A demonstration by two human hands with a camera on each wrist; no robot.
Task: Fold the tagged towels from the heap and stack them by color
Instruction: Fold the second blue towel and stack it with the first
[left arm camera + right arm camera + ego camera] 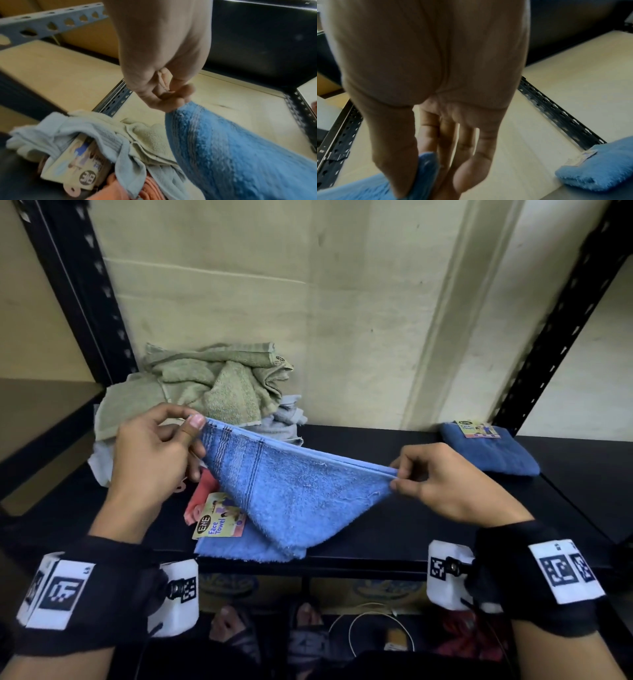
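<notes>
Blue towel (294, 491) pinched at both top corners, left hand (154, 453), right hand (442, 484) (edge taut), lower point resting on black shelf (394, 529).

Head view: looking forward and down from above both hands onto the shelf (394, 446).
Left wrist view: peering close along the left hand (159, 75).
Right wrist view: peering close along the right hand (436, 94).
Shared: all are showing the light blue towel (298, 494) stretched between the hands.
</notes>
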